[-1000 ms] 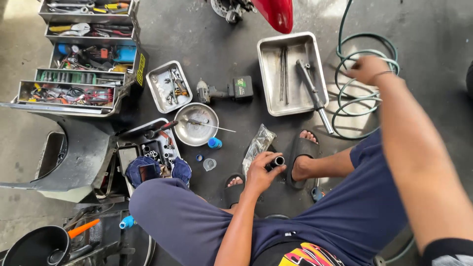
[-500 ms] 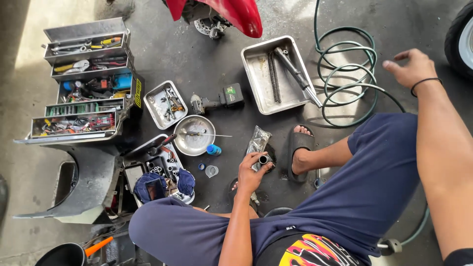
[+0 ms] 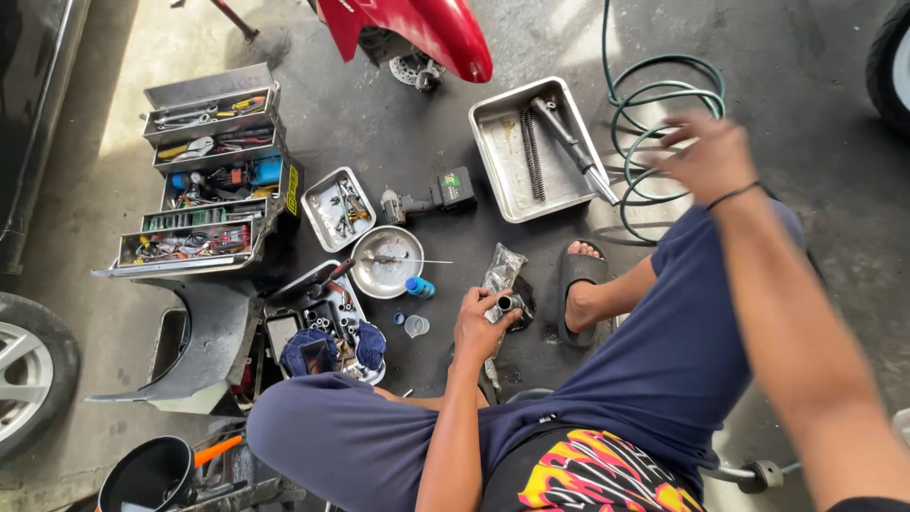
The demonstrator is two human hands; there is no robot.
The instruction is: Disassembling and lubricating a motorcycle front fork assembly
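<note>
The left hand (image 3: 485, 327) has stayed low between the knees, its fingers wrapped around a short metal tube (image 3: 504, 303) just above the floor. The right hand (image 3: 700, 156) has swung back from the green hose (image 3: 654, 104) — now raised over the knee, blurred, fingers loosely spread, holding nothing. The metal tray (image 3: 502, 175) lies untouched — only the tube is in hand.

Bright daylight from upper left; right hand (image 3: 697, 156) motion-blurred.

floor (image 3: 379, 123): dark concrete | on it: toolbox (image 3: 213, 175), steel tray (image 3: 536, 152), round bowl (image 3: 386, 263), green hose (image 3: 654, 114)
</note>
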